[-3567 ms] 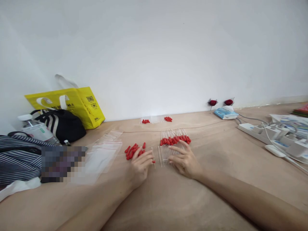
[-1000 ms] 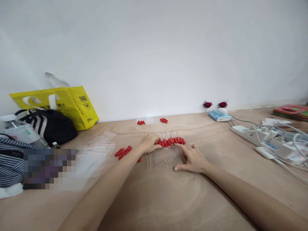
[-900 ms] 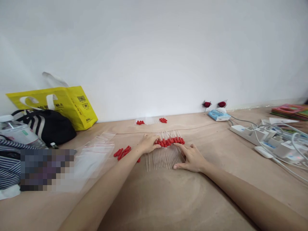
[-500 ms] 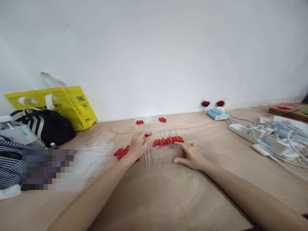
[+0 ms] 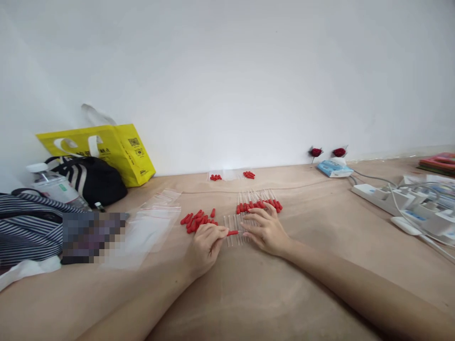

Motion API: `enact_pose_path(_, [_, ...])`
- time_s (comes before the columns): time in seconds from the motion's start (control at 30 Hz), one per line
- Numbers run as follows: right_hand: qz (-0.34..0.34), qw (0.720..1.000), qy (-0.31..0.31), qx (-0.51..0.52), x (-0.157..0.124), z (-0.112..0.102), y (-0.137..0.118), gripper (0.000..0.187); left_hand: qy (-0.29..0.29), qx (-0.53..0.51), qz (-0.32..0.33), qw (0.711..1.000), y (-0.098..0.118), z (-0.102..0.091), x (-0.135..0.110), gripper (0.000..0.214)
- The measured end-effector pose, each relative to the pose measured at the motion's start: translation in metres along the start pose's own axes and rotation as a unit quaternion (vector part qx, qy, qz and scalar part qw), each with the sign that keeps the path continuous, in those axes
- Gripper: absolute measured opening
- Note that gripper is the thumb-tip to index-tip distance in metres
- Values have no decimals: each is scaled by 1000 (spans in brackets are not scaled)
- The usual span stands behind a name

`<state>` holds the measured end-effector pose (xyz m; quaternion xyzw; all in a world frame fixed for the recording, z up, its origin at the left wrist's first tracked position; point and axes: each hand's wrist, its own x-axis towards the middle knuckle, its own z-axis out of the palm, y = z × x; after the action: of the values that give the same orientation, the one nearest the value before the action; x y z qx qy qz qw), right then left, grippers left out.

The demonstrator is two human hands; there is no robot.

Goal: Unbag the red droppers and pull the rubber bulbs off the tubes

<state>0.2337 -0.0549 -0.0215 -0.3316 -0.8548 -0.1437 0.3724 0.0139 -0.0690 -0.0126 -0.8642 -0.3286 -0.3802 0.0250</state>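
Observation:
My left hand (image 5: 209,242) pinches a red rubber dropper bulb (image 5: 232,232), which points to the right. Fingers of my right hand (image 5: 268,231) are closed on a thin glass dropper tube (image 5: 241,231). The tube's end meets the bulb's tip or lies very near it; which, I cannot tell. Loose glass tubes (image 5: 229,222) lie side by side under and between the hands, partly hidden by my right hand. Just beyond is a row of droppers with red bulbs (image 5: 245,207), their glass ends pointing away. A pile of loose red bulbs (image 5: 195,221) lies left of the tubes.
Clear zip bags (image 5: 152,232) lie to the left, beside a striped cloth bag (image 5: 31,232). A yellow bag (image 5: 121,151) and a black bag (image 5: 103,182) stand behind. Small bags with red bulbs (image 5: 215,177) lie by the wall. Power strips (image 5: 373,194) and cables are at right.
My left hand has come nearer with a red bulb. My right hand has left the dropper row and now holds a glass tube, bringing it to the bulb. The view has shifted slightly left.

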Motion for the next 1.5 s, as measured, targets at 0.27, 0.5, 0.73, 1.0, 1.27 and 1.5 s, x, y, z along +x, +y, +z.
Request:
enact_pose_path(0.27, [19,999,-11,24,-5,2,-7,16,8,-34,-7,999,-2,1,0,15])
enact_pose_path(0.5, [28,999,-19,14,-5,2,-11,13,-3,-31,-2,1000,1,-1,1,13])
enact_pose_path(0.73, [1,1000,-2,-4,-6,2,-15,16,-67,52,10,996,2,4,4,26])
enact_pose_path(1.0, [-45,998,28,-15,-5,2,-14,28,-52,85,30,995,-2,11,5,18])
enact_pose_path(1.27, [-58,998,32,16,-7,-2,-12,34,-65,85,40,993,8,2,6,17])
enact_pose_path(1.5, [-52,998,39,20,-13,-6,-5,36,-40,75,48,995,4,-6,2,19])
